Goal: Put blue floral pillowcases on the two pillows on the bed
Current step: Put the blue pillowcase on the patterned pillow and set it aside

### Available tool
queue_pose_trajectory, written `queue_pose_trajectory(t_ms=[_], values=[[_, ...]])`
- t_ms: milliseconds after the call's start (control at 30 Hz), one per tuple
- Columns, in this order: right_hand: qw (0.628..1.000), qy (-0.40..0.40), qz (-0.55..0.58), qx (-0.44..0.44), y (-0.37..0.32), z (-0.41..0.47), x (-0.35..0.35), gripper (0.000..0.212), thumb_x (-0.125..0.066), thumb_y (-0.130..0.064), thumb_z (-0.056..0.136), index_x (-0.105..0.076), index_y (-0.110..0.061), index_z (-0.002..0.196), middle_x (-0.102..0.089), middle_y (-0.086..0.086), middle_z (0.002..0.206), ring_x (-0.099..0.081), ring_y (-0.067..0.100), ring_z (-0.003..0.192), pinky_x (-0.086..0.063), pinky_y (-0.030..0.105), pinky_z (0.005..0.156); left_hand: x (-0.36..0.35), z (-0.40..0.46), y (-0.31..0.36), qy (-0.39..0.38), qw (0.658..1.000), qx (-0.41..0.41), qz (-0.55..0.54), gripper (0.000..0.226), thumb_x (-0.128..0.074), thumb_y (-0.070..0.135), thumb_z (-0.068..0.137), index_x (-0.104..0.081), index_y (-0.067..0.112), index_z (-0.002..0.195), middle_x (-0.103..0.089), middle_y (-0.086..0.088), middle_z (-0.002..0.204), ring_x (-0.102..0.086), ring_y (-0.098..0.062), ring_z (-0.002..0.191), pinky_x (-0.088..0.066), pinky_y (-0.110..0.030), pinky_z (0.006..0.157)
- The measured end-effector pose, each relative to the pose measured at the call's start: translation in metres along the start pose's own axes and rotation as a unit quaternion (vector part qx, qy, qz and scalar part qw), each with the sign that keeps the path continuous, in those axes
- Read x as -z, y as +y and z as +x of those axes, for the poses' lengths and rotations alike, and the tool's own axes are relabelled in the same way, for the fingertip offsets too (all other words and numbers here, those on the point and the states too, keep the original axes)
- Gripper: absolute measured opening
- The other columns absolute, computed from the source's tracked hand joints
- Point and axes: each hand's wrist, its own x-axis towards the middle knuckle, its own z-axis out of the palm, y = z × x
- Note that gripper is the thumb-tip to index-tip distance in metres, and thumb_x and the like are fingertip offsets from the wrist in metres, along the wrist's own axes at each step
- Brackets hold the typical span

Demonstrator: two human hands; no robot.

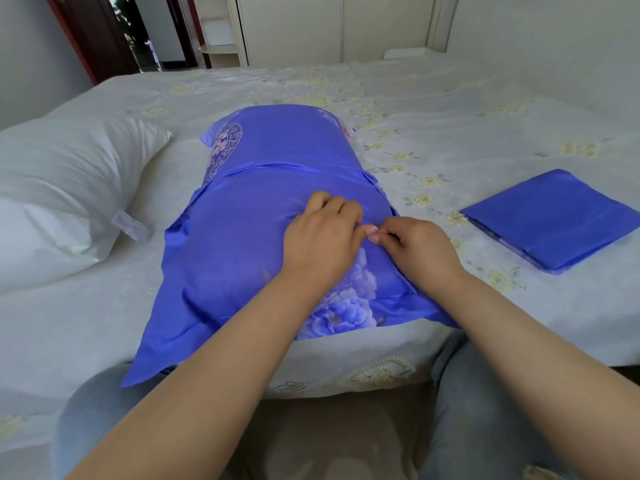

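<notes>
A pillow in a blue floral pillowcase (242,237) lies lengthwise on the bed in front of me, its near flap hanging over the bed edge. My left hand (322,237) rests on its top with fingers curled into the fabric. My right hand (415,247) pinches the blue fabric right beside it, thumb and fingertips together. A bare white pillow (62,188) lies to the left. A second blue pillowcase (550,220), folded flat, lies on the bed to the right.
The bed (450,126) has a pale sheet with yellow flowers. My knees in grey trousers (478,410) press against its near edge. A white wardrobe (311,26) and a doorway (138,32) stand beyond the far side.
</notes>
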Motion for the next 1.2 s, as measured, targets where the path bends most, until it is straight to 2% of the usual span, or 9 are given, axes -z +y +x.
queue_pose_trajectory(t_ms=[100,300,433,500,633,767,833,1000,1200], values=[[0.996,0.036,0.065,-0.049,-0.001,-0.002,0.003,0.019,-0.059,-0.028,0.091,-0.068,-0.012,0.086,-0.066,0.004,0.074,-0.057,0.021,0.069,-0.044,0.032,0.064,0.000,0.005,-0.002,-0.160,0.983,0.074,-0.046,0.039,-0.042,0.055,0.092,-0.054,0.024,0.111,-0.062,0.000,0.102,-0.052,-0.020,0.107,-0.041,-0.032,0.072],[0.907,-0.075,0.356,-0.214,0.000,0.021,0.007,0.019,-0.061,-0.020,0.090,-0.065,-0.007,0.077,-0.062,0.010,0.077,-0.055,0.021,0.073,-0.045,0.034,0.074,-0.002,0.013,-0.015,-0.309,0.934,0.078,-0.163,0.036,-0.039,0.051,0.095,-0.050,0.022,0.078,-0.050,0.008,0.070,-0.050,-0.015,0.074,-0.035,-0.029,0.061],[0.878,-0.310,0.302,-0.207,0.007,0.041,0.013,0.021,-0.056,-0.026,0.094,-0.065,-0.007,0.090,-0.059,0.013,0.088,-0.052,0.023,0.082,-0.041,0.037,0.081,-0.006,0.005,-0.029,-0.287,0.919,0.072,-0.261,0.038,-0.052,0.034,0.095,-0.051,0.010,0.065,-0.037,0.002,0.056,-0.036,-0.010,0.054,-0.030,-0.029,0.055],[0.906,-0.364,0.169,-0.133,-0.001,0.053,0.018,0.031,-0.052,-0.034,0.096,-0.057,-0.012,0.075,-0.054,0.007,0.075,-0.048,0.016,0.071,-0.039,0.029,0.073,-0.008,0.005,-0.032,-0.251,0.915,0.121,-0.293,0.043,-0.054,0.030,0.093,-0.042,0.013,0.056,-0.030,0.003,0.051,-0.029,-0.009,0.049,-0.026,-0.030,0.053],[0.979,-0.199,-0.046,-0.018,-0.025,0.055,0.006,0.037,-0.042,-0.045,0.097,-0.047,-0.018,0.072,-0.049,-0.001,0.070,-0.048,0.019,0.072,-0.037,0.032,0.064,-0.007,0.020,-0.041,-0.215,0.898,0.210,-0.321,0.034,-0.050,0.028,0.096,-0.047,0.013,0.065,-0.036,0.000,0.057,-0.032,-0.013,0.054,-0.028,-0.029,0.056],[0.975,-0.191,0.104,-0.050,-0.022,0.039,0.012,0.039,-0.066,-0.049,0.081,-0.054,-0.020,0.104,-0.053,-0.003,0.098,-0.052,0.015,0.087,-0.042,0.030,0.081,-0.008,0.032,-0.046,-0.182,0.911,0.211,-0.304,0.044,-0.047,0.024,0.098,-0.033,0.017,0.057,-0.033,0.002,0.054,-0.029,-0.011,0.051,-0.026,-0.030,0.052],[0.983,-0.173,0.024,-0.045,-0.019,0.033,0.018,0.057,-0.076,-0.047,0.071,-0.049,-0.025,0.116,-0.039,-0.005,0.113,-0.046,0.012,0.098,-0.041,0.029,0.086,-0.010,0.033,-0.040,-0.156,0.928,0.191,-0.280,0.042,-0.049,0.026,0.097,-0.037,0.016,0.057,-0.036,0.002,0.054,-0.033,-0.013,0.052,-0.027,-0.031,0.054],[0.997,-0.023,-0.074,0.025,-0.016,0.018,0.004,0.026,-0.061,-0.039,0.085,-0.061,-0.014,0.090,-0.057,0.003,0.089,-0.055,0.025,0.087,-0.039,0.032,0.065,0.002,0.021,-0.022,-0.091,0.956,0.096,-0.263,0.018,-0.063,0.030,0.088,-0.067,0.014,0.079,-0.055,0.002,0.069,-0.047,-0.013,0.067,-0.043,-0.033,0.070],[0.968,0.164,-0.167,0.088,-0.001,0.024,0.034,0.039,-0.040,-0.042,0.089,-0.064,-0.012,0.088,-0.064,0.010,0.086,-0.062,0.032,0.079,-0.044,0.033,0.057,0.034,0.004,-0.033,0.057,0.995,0.075,0.029,0.050,-0.042,0.062,0.084,-0.060,0.019,0.100,-0.054,-0.006,0.102,-0.048,-0.029,0.095,-0.041,-0.039,0.075]])
